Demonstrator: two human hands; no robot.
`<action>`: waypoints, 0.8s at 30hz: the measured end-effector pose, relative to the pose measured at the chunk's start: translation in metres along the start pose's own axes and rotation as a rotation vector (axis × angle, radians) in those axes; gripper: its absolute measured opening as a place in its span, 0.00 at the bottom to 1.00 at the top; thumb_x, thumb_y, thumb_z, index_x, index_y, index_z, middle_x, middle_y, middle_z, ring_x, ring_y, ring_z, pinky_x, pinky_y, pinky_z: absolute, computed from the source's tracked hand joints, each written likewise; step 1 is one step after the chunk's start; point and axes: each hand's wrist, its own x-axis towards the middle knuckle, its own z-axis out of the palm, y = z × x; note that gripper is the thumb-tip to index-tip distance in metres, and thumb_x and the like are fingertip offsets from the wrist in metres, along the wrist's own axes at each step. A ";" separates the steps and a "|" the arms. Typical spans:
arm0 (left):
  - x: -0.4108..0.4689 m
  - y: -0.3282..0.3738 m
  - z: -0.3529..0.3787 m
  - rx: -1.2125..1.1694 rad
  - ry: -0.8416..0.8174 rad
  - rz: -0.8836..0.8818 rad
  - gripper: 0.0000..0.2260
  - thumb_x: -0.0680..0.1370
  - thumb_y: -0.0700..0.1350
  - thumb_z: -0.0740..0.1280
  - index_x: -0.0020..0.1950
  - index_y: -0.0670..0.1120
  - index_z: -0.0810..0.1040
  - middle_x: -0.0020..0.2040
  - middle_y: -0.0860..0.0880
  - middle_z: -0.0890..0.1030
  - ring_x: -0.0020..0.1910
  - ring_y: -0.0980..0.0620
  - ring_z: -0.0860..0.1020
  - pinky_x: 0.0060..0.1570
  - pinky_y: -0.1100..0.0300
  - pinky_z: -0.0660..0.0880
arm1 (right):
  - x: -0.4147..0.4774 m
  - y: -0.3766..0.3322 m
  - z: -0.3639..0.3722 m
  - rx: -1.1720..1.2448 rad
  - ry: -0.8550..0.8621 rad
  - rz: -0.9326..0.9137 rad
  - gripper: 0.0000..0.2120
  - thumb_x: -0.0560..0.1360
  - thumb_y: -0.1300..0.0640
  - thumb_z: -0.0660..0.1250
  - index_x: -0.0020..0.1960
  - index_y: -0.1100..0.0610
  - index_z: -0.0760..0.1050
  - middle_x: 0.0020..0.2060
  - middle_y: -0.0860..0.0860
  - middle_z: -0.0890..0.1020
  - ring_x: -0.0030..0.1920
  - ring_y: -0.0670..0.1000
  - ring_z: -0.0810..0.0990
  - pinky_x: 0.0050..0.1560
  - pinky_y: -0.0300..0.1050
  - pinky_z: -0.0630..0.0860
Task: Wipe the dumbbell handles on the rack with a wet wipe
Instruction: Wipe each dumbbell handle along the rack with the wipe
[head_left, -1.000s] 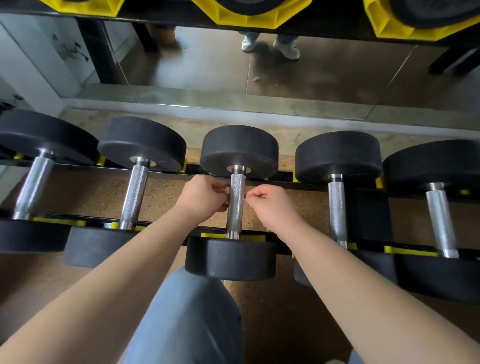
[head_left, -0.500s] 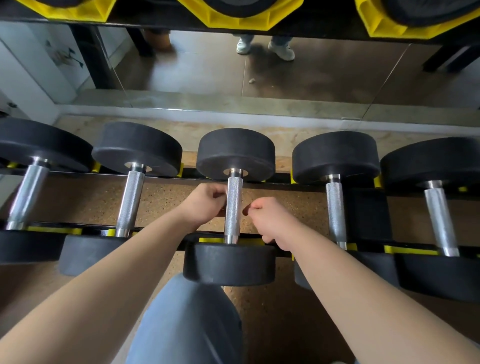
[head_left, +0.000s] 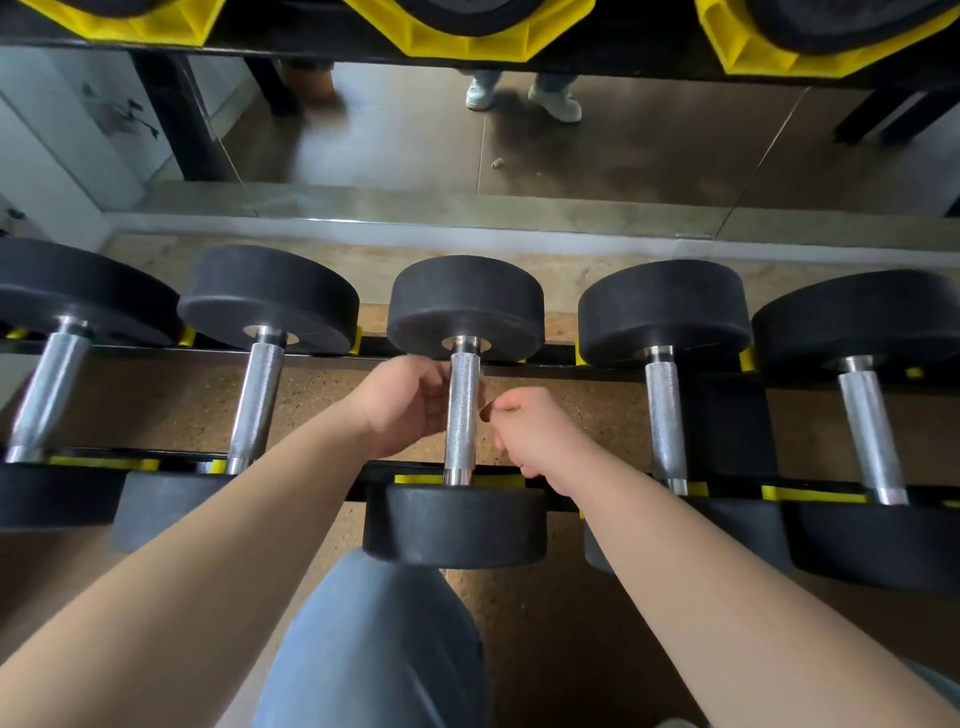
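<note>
Head view: you are working at the centre handle (head_left: 462, 415), the knurled steel bar of the middle dumbbell on the rack (head_left: 563, 358).

1. Hands. Your left hand (head_left: 405, 405) lies against the left side of the centre handle with its fingers curled toward the bar. It cannot be told whether they close round it. Your right hand (head_left: 540, 441) sits just right of the centre handle, fingers curled and thumb meeting forefinger. It cannot be told what they pinch, if anything.
2. Wet wipe. None can be made out in either hand.
3. Progress. Judge the task as mid-course: the centre handle is the one in hand. No handle shows a wet sheen or any mark, so done and undone bars cannot be separated by sight.
4. Count. Five dumbbells on this tier, hence five handles: the centre handle, two to its left (head_left: 257, 405) (head_left: 49, 395) and two to its right (head_left: 665, 415) (head_left: 867, 431).
5. Count, above the centre handle. Three yellow cradles (head_left: 467, 41) on the upper tier, cut by the top edge.
6. Count, hands. Two, both at the centre handle.
</note>
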 end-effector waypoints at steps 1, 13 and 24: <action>-0.007 -0.006 -0.003 0.096 -0.024 -0.065 0.20 0.76 0.36 0.54 0.62 0.35 0.77 0.55 0.34 0.83 0.53 0.39 0.82 0.52 0.49 0.79 | 0.000 0.000 0.001 -0.006 0.004 0.003 0.10 0.82 0.58 0.62 0.47 0.50 0.79 0.39 0.53 0.79 0.33 0.51 0.73 0.29 0.42 0.70; -0.010 -0.007 0.005 -0.028 0.078 -0.078 0.22 0.65 0.37 0.55 0.54 0.32 0.78 0.52 0.33 0.81 0.51 0.38 0.81 0.53 0.48 0.79 | 0.000 -0.003 -0.005 0.083 0.091 -0.035 0.11 0.83 0.57 0.61 0.56 0.48 0.82 0.44 0.47 0.78 0.36 0.47 0.72 0.26 0.38 0.67; -0.036 -0.009 -0.018 0.290 0.234 0.096 0.08 0.78 0.42 0.73 0.57 0.45 0.84 0.51 0.46 0.87 0.51 0.50 0.86 0.47 0.57 0.80 | -0.001 0.001 -0.007 0.077 0.154 -0.272 0.09 0.82 0.54 0.66 0.60 0.48 0.82 0.51 0.41 0.82 0.55 0.44 0.80 0.58 0.45 0.79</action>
